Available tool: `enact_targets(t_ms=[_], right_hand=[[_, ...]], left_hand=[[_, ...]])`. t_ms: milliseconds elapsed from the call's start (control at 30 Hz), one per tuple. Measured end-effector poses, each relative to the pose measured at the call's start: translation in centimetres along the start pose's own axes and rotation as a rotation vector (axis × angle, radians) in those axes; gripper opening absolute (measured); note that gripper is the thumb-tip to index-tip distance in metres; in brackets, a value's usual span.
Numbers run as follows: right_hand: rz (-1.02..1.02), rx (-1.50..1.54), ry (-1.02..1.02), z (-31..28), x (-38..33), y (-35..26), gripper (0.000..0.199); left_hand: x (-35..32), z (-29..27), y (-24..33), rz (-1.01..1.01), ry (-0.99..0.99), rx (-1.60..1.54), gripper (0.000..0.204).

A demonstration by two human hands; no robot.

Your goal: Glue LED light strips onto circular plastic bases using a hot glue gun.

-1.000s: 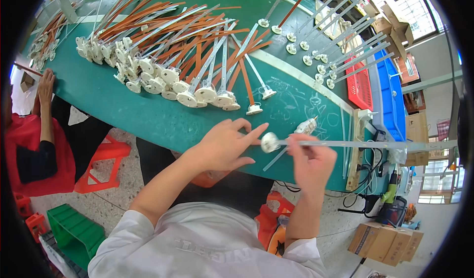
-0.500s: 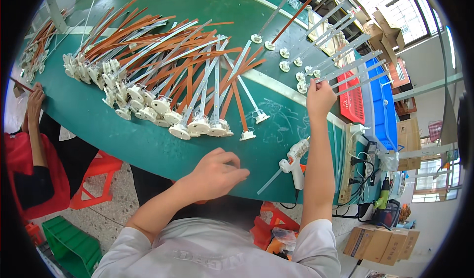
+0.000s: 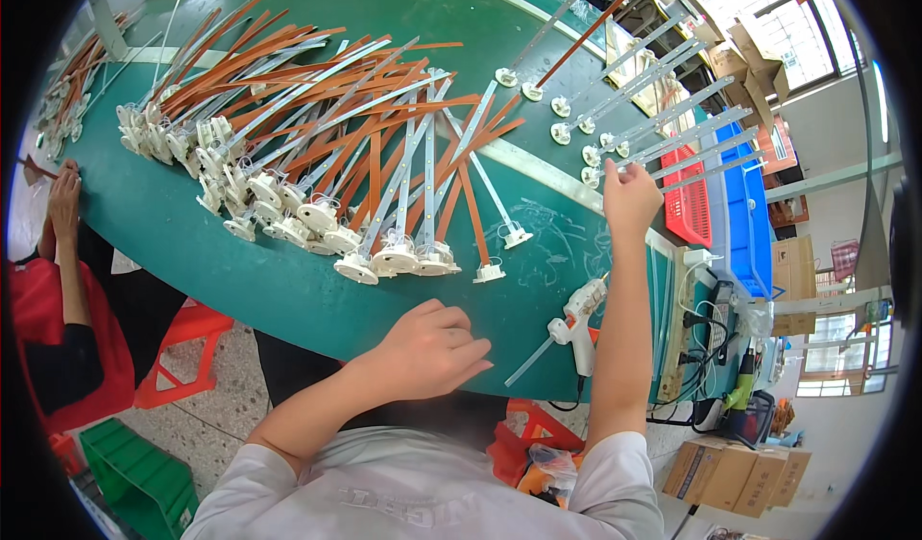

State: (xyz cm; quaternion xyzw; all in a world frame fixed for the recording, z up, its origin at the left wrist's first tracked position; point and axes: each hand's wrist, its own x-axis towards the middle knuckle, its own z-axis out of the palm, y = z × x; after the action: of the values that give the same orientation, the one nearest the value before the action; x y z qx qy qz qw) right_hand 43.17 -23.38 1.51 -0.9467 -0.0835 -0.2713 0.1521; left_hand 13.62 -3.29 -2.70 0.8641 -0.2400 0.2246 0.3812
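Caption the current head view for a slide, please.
Right hand at white-based strips, left hand loosely curled, a white glue gun on the green table.

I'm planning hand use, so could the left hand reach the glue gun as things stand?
Probably yes: the left hand seems unoccupied, and between it and the glue gun only green tabletop and the translucent stick show.

The bare left forearm (image 3: 322,404) slants inward from the lower left to the left grip (image 3: 423,350), a bare hand with loosely curled fingers, palm hidden. The bare right forearm (image 3: 619,348) extends farther forward, the right grip (image 3: 631,197), also a bare hand, bent-fingered.
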Motion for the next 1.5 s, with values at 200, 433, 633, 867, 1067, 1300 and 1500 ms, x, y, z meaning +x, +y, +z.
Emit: enact_targets(t_ms=[200,433,633,867,1067,1300,1500], right_hand=[[-0.126,0.254,-0.169,-4.2,-4.3,-6.2,0.031],[-0.153,0.339,-0.59,0.3,-5.5,-15.8,0.038],[-0.065,0.403,-0.609,2.2,-4.8,-15.4,0.042],[-0.206,0.427,-0.606,-2.7,-7.9,-16.3,0.043],[0.055,0.837,-1.102,-3.4,-8.2,-17.6,0.016],[0.316,0.989,-1.162,-7.0,-9.9,-11.3,0.016],[0.48,1.048,-0.963,-11.2,-16.4,-6.6,0.012]], left_hand=[[-0.3,0.4,-0.1,0.018,0.031,0.008,0.019],[-0.5,0.3,-0.1,-0.011,0.078,0.021,0.016],[-0.3,0.4,0.0,-0.007,0.184,0.02,0.014],[-0.1,0.7,0.1,-0.012,0.286,0.007,0.012],[-0.5,0.7,-0.2,-0.039,0.28,-0.036,0.012],[-0.3,0.0,0.2,-0.143,0.306,-0.129,0.015],[-0.9,0.7,-0.5,-0.131,0.23,-0.272,0.039]])
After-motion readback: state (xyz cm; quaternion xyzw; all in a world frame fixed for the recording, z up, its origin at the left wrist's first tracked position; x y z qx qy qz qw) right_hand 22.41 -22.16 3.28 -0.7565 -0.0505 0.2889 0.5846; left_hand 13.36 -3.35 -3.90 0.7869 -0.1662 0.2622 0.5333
